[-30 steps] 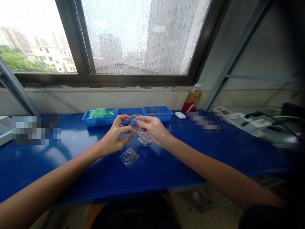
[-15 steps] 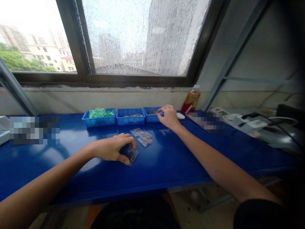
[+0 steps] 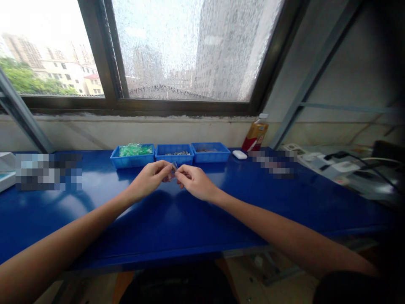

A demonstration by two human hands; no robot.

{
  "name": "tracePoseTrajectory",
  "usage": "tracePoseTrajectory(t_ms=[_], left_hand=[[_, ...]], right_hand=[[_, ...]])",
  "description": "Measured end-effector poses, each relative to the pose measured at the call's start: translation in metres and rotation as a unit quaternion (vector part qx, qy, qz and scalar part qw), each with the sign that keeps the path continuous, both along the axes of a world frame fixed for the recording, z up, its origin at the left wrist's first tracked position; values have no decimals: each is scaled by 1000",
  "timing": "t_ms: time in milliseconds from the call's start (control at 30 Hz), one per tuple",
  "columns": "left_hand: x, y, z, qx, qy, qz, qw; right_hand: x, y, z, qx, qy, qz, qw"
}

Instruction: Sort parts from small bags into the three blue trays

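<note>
Left hand: raised just above the tabletop, thumb and fingertips pinched closed on one edge of a small clear bag.
Right hand: meets the left at the middle, fingertips closed on the opposite edge of the same bag.
Held item: the small clear bag sits between the two hands, off the tabletop, in front of the middle tray.
Surroundings: three blue trays stand in a row at the back edge; the left tray carries green pieces, the right tray small dark parts. A bottle and a white object stand to the right of them.
Risk, grip: judged light, by fingertips only on thin film; a slip of either side could drop the bag.
Risk, contents: if the mouth is open and tips, small parts could spill and scatter over the tabletop.
Hidden: the fingers cover most of the bag; its contents and whether it is sealed cannot be made out.
Unclear: contents of the middle and right trays are too small to identify; two patches on the tabletop are blurred out.
</note>
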State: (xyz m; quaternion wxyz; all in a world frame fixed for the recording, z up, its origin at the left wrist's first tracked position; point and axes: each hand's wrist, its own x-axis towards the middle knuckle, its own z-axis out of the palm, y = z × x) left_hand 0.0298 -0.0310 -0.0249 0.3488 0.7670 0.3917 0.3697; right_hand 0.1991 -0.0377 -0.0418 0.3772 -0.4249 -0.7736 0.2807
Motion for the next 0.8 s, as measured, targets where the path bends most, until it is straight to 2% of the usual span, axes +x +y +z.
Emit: tracePoseTrajectory(t_ms=[167,300,400,533,600,700,733,800], left_hand=[[-1,-3,-1,124,97,38,987],[-2,-3,0,150,96,53,983],[-1,-2,-1,136,85,52,986],[-2,-1,-1,129,22,61,989],[-3,-1,0,152,10,63,986],[-4,-1,1,201,-1,54,978],[-5,-1,1,216,-7,46,975],[-5,0,0,234,-14,31,972]], right_hand=[[8,-2,10,44,-8,-21,999],[8,-3,11,40,2,-24,999],[6,-2,7,-4,33,4,999],[6,2,7,-90,132,26,987],[6,2,11,-178,193,32,964],[6,-1,18,-297,264,61,916],[6,-2,19,-313,274,75,906],[6,-4,19,-307,272,97,907]])
